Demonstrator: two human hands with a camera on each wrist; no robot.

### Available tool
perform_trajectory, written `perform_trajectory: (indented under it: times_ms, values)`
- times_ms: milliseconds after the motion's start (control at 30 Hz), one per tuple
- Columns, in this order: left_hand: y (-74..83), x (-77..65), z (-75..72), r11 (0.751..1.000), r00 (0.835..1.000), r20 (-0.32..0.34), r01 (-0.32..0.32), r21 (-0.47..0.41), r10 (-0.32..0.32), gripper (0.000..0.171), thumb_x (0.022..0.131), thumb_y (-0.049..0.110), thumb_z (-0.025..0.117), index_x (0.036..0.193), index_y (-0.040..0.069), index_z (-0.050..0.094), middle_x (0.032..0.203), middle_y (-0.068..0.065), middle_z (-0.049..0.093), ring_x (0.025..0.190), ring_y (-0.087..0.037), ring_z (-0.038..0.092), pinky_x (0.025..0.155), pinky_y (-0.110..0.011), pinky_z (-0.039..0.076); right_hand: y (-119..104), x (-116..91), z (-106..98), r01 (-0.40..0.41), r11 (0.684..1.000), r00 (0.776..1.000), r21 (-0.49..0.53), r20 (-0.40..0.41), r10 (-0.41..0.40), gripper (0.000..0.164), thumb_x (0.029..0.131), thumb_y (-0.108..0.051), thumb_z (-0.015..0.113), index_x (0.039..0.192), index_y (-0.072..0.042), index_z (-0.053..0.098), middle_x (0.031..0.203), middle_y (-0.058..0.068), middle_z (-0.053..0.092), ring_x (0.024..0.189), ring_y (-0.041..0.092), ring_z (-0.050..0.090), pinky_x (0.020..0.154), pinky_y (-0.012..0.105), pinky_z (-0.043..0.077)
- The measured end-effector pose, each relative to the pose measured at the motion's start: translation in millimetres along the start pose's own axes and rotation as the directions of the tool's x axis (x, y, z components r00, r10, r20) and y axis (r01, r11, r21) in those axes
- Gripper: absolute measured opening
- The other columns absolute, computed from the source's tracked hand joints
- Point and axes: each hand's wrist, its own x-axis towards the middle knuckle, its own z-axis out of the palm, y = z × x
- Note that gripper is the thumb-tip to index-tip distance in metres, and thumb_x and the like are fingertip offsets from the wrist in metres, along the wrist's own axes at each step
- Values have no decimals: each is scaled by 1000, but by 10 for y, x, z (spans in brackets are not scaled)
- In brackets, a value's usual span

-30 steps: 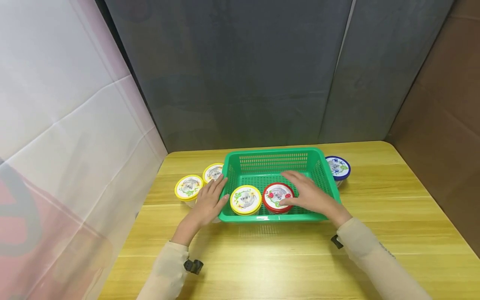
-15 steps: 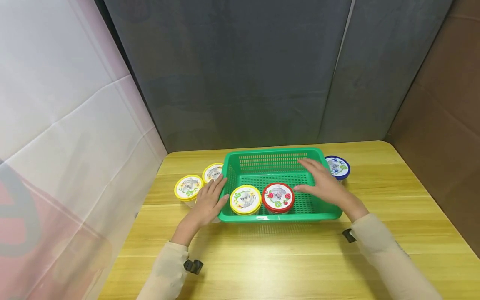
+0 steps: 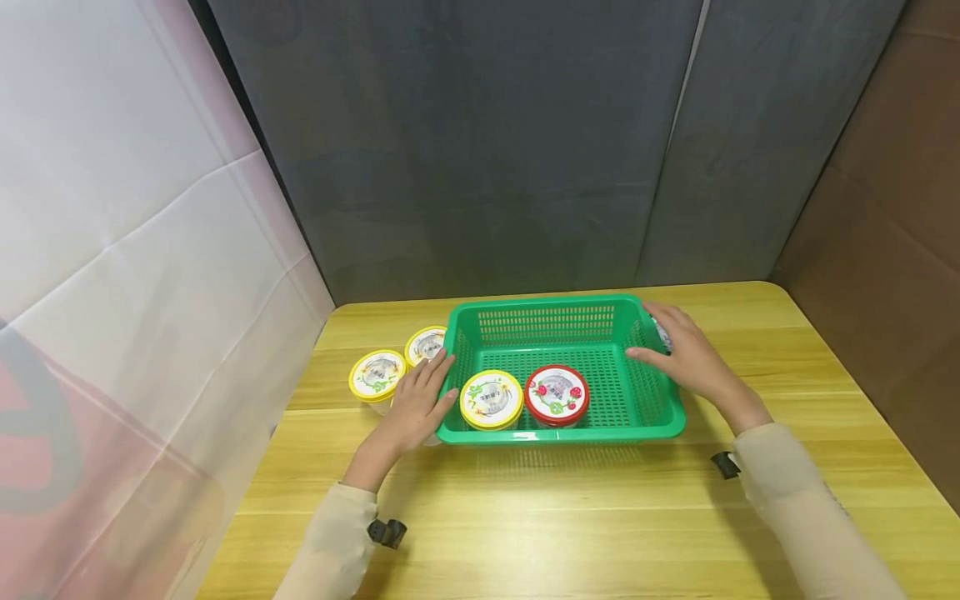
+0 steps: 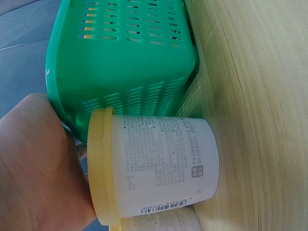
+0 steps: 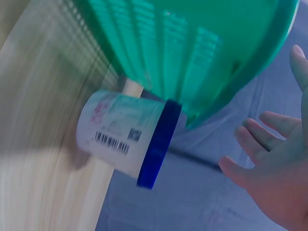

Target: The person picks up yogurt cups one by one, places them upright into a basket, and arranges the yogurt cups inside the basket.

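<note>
A green plastic basket holds a yellow-lidded tub and a red-lidded tub, side by side along its front wall. My left hand lies with extended fingers at the basket's left rim. In the left wrist view that hand is over a tub with a yellow lid, which stands against the basket and is mostly hidden in the head view. My right hand, fingers spread and holding nothing, hovers over the right rim. Beside it a blue-lidded tub stands outside the basket, largely covered by the hand from above.
Two more yellow-lidded tubs, a nearer tub and a farther tub, stand left of the basket. Everything rests on a wooden table. A dark grey panel rises behind it, with side walls left and right.
My right hand has let go of the red-lidded tub and moved right, out over the basket's rim to the blue-lidded tub. My left hand and the basket have stayed put.
</note>
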Motion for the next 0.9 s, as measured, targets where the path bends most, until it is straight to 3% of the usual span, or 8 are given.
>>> perform_trajectory:
  times_ms: [300, 600, 900]
  values:
    - [-3, 2, -2, 1000, 1000, -1, 0, -2, 0, 61, 106, 41, 34, 160, 16, 20, 168, -7, 14, 153, -43, 14, 119, -67, 15, 224, 16, -75, -31, 999, 996, 26, -88, 33, 86, 95, -50, 61, 159, -10, 19, 164, 22, 18, 149, 48, 16, 112, 73, 21]
    - [1, -8, 6, 1000, 1000, 0, -3, -5, 3, 61, 106, 40, 35, 159, 14, 20, 168, -8, 14, 153, -44, 14, 119, -67, 15, 506, 34, -1, -23, 999, 982, 24, -187, 27, 75, 99, -39, 58, 157, -7, 25, 161, 25, 22, 148, 49, 19, 114, 71, 20]
    - [13, -21, -7, 1000, 1000, -9, -8, 4, 8, 61, 106, 40, 35, 159, 14, 21, 168, -7, 15, 153, -43, 14, 118, -67, 15, 743, 25, 88, -25, 1000, 979, -2, -204, 24, 72, 100, -37, 57, 154, 1, 28, 157, 32, 24, 143, 54, 22, 110, 73, 21]
